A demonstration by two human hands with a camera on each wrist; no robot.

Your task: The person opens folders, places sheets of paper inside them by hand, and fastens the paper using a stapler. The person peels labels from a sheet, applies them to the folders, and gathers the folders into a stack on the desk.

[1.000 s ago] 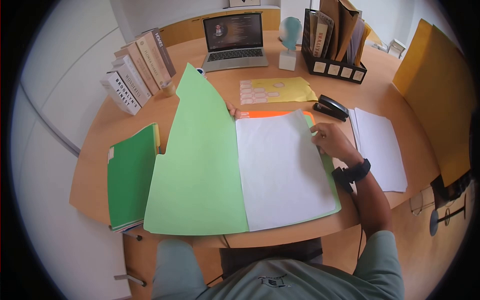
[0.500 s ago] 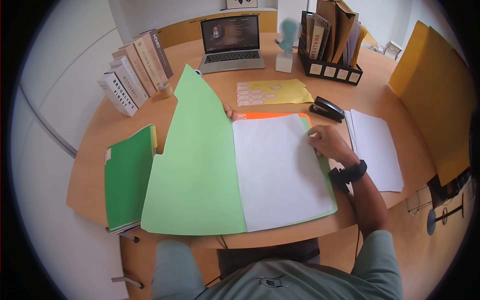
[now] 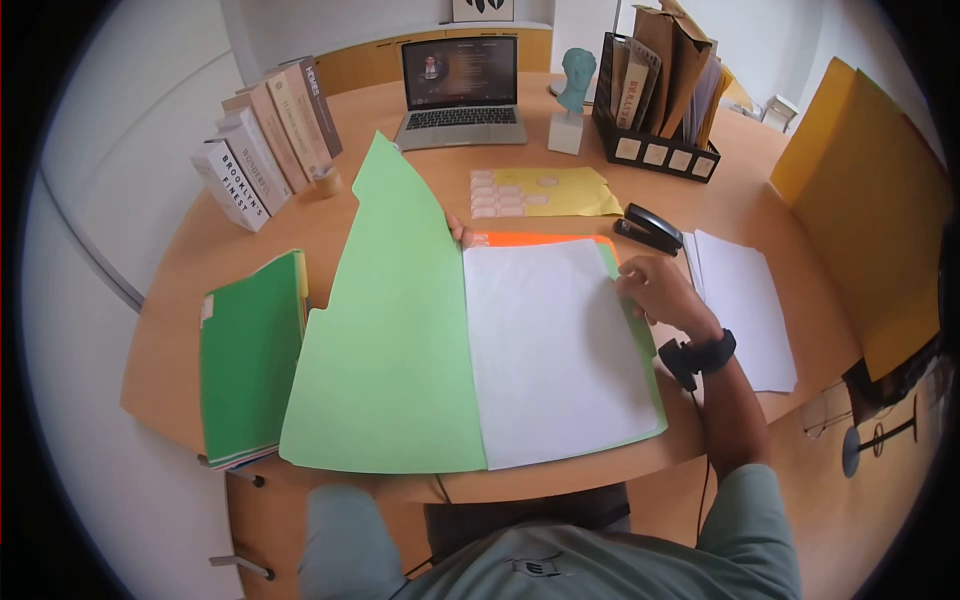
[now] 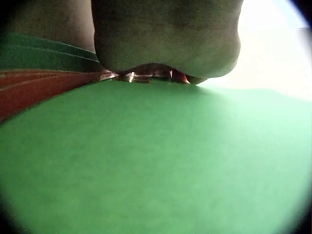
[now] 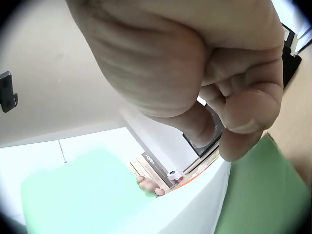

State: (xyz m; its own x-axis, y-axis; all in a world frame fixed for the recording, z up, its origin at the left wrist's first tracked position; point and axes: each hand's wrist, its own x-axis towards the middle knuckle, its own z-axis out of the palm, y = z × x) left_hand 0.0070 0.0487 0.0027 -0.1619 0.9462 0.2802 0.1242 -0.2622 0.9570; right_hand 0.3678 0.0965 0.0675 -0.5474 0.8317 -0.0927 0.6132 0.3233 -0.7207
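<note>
A light green folder (image 3: 390, 340) lies open on the desk, its left flap raised. On its right side lies a white paper sheet (image 3: 550, 350), above an orange folder (image 3: 545, 240) that shows along the top. My left hand (image 3: 460, 231) grips the green folder near the top of its fold, mostly hidden behind the flap. In the left wrist view its fingers bend over the green edge. My right hand (image 3: 660, 290) pinches the white sheet near its upper right edge, thumb and fingers on either side of it in the right wrist view.
Dark green folders (image 3: 255, 360) lie at left, loose white papers (image 3: 745, 310) at right by a black stapler (image 3: 648, 230). Behind are a yellow envelope with labels (image 3: 575, 192), books (image 3: 270, 140), a laptop (image 3: 462, 95), a bust (image 3: 572, 100) and a black file holder (image 3: 655, 150).
The sheet's upper right corner, raised before, now lies lower and flatter over the orange folder. My right hand moved slightly with it; the left hand keeps its grip. The head view shifted a little.
</note>
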